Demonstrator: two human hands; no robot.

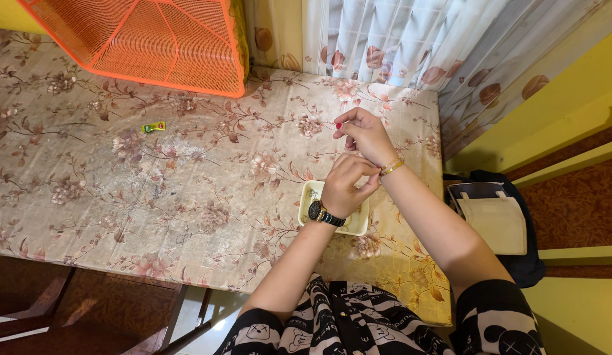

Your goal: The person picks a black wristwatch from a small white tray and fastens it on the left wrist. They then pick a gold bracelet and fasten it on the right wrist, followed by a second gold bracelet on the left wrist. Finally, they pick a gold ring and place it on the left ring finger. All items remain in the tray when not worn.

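Observation:
My left hand (345,181), with a black wristwatch (324,213) on its wrist, reaches across to my right wrist and pinches the thin gold bracelet (391,168) worn there. My right hand (363,133) is held up over the table, fingers loosely curled and nothing in it. Both hands hover above a small pale-yellow rectangular tray (310,195) that lies on the floral tablecloth (154,177). What the tray holds is hidden by my left hand.
An orange wire-mesh cover (148,39) stands at the table's far left. A small green packet (154,127) lies on the cloth. Flowered curtains (411,39) hang behind the table. At the right, a dark bag with a beige pouch (496,220) rests by a yellow wall.

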